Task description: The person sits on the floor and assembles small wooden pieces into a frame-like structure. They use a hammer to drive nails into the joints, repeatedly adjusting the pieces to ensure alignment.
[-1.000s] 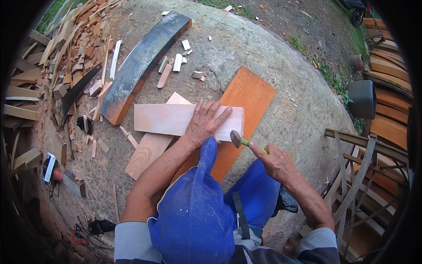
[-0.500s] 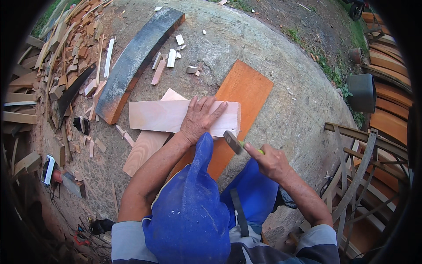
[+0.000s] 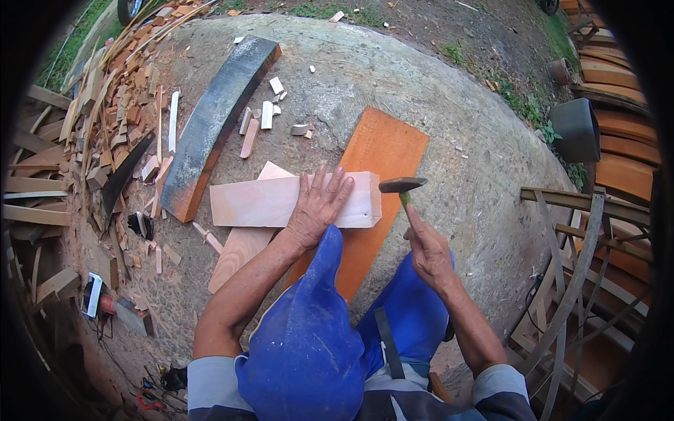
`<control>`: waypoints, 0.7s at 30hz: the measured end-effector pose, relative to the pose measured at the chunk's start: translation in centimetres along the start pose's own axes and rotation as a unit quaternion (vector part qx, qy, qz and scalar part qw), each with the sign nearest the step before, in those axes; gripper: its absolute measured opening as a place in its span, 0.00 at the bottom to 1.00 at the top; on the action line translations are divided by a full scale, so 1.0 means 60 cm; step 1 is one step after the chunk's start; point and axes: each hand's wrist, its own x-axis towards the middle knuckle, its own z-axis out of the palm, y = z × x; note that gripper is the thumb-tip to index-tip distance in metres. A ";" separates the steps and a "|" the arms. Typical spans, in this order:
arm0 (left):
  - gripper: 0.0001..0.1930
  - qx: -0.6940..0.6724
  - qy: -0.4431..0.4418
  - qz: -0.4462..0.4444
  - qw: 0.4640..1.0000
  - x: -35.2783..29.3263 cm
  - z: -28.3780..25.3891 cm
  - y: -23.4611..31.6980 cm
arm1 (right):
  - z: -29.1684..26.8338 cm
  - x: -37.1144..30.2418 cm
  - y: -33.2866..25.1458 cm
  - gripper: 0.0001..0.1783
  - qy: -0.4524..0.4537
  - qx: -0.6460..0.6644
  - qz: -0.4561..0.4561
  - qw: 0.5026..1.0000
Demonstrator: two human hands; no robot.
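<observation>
My left hand (image 3: 314, 210) lies flat across a pale pinkish board (image 3: 256, 202), fingers spread, pressing on its top. Small dark marks show near the board's right end. That board rests across a reddish-orange plank (image 3: 388, 144) and over another light board with visible grain (image 3: 239, 251), which slants out beneath it. A hammer (image 3: 402, 184) is gripped in my right hand (image 3: 430, 256). Its metal head hangs just beyond the pale board's right end, apart from it as far as I can see. Only a bit of the green handle shows above my fingers.
A long dark curved beam (image 3: 221, 119) lies at the far left, with small white offcuts (image 3: 267, 114) beside it. Scrap wood (image 3: 105, 119) is heaped along the left. At right stand a grey container (image 3: 576, 130) and a wooden frame (image 3: 572, 281). Blue cloth (image 3: 302, 358) covers the near middle.
The hammer has lifted from the pale board's right end, its head turning sideways and outward. My left hand stays on the board. The whole view has shifted slightly.
</observation>
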 end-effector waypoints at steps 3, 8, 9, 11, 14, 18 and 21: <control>0.36 -0.030 -0.030 0.014 0.999 0.039 -0.033 -0.026 | 0.033 0.008 0.017 0.33 0.044 0.047 0.157 0.985; 0.34 -0.061 -0.209 0.049 0.975 0.123 -0.074 -0.055 | 0.081 0.066 0.021 0.39 0.070 -0.029 0.164 0.984; 0.35 -0.045 -0.254 0.043 0.965 0.137 -0.074 -0.054 | 0.084 0.075 0.022 0.37 0.057 -0.008 0.171 0.984; 0.36 -0.047 -0.300 0.031 0.952 0.156 -0.072 -0.053 | 0.087 0.088 0.025 0.35 -0.004 0.033 0.223 0.974; 0.38 -0.092 -0.304 -0.003 0.948 0.159 -0.063 -0.049 | 0.084 0.099 0.036 0.33 0.005 0.151 0.308 0.939; 0.40 -0.106 -0.297 -0.058 0.947 0.138 -0.052 -0.035 | 0.083 0.106 0.052 0.32 0.014 0.157 0.332 0.930; 0.41 -0.104 -0.300 -0.096 0.943 0.122 -0.048 -0.012 | 0.082 0.100 0.062 0.34 0.006 0.166 0.335 0.927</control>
